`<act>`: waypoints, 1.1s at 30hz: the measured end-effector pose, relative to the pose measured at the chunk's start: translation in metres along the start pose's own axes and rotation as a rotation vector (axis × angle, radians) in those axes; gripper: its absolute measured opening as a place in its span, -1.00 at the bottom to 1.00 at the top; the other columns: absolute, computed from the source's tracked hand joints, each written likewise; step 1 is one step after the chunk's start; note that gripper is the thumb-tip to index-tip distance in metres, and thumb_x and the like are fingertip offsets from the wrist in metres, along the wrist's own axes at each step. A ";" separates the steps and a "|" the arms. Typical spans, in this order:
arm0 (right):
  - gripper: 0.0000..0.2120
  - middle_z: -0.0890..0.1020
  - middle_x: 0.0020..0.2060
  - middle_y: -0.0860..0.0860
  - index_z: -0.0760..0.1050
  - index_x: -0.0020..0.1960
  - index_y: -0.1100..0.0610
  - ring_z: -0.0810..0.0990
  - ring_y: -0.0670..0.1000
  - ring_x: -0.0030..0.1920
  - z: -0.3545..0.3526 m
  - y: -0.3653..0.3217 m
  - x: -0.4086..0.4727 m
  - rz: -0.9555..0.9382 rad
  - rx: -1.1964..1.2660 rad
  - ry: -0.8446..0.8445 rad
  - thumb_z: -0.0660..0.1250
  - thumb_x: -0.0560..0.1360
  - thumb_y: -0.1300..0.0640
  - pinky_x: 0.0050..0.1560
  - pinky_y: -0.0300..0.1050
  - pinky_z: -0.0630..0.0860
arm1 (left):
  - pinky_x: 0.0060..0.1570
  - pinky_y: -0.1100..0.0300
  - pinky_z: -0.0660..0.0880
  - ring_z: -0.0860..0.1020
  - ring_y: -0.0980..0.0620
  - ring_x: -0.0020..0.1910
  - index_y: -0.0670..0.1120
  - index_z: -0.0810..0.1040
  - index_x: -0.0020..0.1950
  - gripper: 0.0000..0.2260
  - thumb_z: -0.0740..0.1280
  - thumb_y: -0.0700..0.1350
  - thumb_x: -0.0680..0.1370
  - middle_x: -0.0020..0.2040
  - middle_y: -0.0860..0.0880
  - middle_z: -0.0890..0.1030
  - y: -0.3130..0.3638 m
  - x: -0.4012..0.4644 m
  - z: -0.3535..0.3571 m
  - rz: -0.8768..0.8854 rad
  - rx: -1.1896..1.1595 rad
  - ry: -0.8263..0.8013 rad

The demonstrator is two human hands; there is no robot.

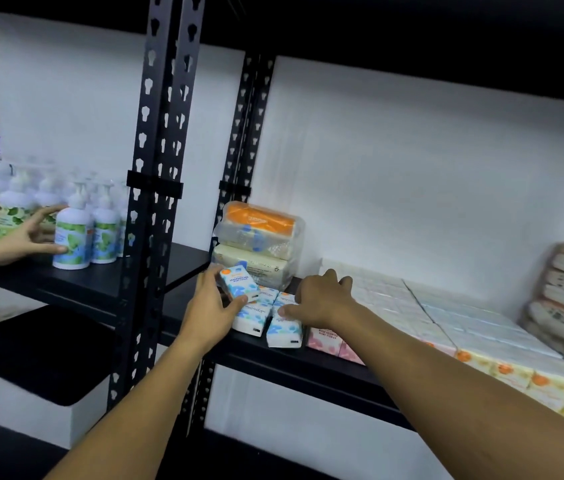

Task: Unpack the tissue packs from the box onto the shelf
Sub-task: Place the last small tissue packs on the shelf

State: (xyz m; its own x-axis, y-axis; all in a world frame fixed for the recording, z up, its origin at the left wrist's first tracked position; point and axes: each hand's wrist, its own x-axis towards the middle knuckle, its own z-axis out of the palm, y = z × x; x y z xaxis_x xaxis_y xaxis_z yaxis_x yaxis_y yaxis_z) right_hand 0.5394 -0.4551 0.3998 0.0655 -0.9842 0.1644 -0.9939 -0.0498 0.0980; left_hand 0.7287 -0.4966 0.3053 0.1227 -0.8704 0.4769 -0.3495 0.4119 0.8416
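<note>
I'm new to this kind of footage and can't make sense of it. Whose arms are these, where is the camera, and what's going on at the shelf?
The camera sits on a person's head, looking forward and down, so the two long arms are their own. The left hand holds a small blue tissue pack. The right hand rests on more packs lying on the black shelf. Pink packs lie beside them and bigger bundles behind. At far left, another person's hand touches a pump bottle.

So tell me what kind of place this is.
Probably a shop stockroom or retail shelving: black slotted metal racks, rows of identical pump bottles, and many tissue packs laid out on the shelf.
</note>
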 end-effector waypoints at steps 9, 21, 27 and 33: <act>-0.36 0.54 0.06 -0.03 0.51 0.26 -0.08 0.30 0.05 0.23 -0.003 0.008 -0.014 -0.253 -0.040 -0.128 0.38 0.30 -0.42 0.25 0.08 0.22 | 0.10 0.02 0.53 0.58 0.01 0.15 0.04 0.29 0.42 -0.45 0.44 -0.02 0.50 0.37 0.04 0.39 0.000 0.000 0.001 0.012 0.114 -0.009; -0.47 0.59 0.07 -0.06 0.52 0.27 -0.10 0.37 0.01 0.20 0.016 -0.002 -0.012 -0.252 -0.001 0.012 0.46 0.34 -0.21 0.16 0.00 0.16 | 0.12 0.03 0.51 0.56 -0.03 0.19 -0.01 0.29 0.43 -0.45 0.44 0.01 0.51 0.36 0.00 0.40 0.000 0.000 -0.001 -0.006 0.163 -0.018; -0.48 0.60 0.05 -0.05 0.53 0.26 -0.09 0.41 0.04 0.18 0.017 -0.004 -0.010 -0.255 -0.014 0.033 0.46 0.34 -0.22 0.17 0.02 0.17 | 0.09 0.07 0.50 0.56 -0.02 0.18 -0.01 0.30 0.40 -0.46 0.44 -0.01 0.50 0.35 0.00 0.41 0.001 0.001 -0.001 -0.017 0.157 -0.007; -0.48 0.61 0.11 -0.04 0.53 0.26 -0.08 0.43 0.04 0.18 0.018 -0.004 -0.009 -0.250 -0.036 0.044 0.45 0.35 -0.22 0.19 0.03 0.17 | 0.10 0.04 0.51 0.55 -0.02 0.18 -0.01 0.30 0.40 -0.45 0.46 0.00 0.49 0.35 0.01 0.40 0.002 0.001 0.001 -0.022 0.181 -0.018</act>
State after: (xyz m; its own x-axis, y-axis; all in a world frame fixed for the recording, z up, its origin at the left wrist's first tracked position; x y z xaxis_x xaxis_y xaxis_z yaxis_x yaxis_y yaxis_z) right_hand 0.5415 -0.4491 0.3806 0.3137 -0.9337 0.1728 -0.9426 -0.2843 0.1753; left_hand 0.7275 -0.4966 0.3071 0.1163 -0.8840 0.4528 -0.5084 0.3386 0.7917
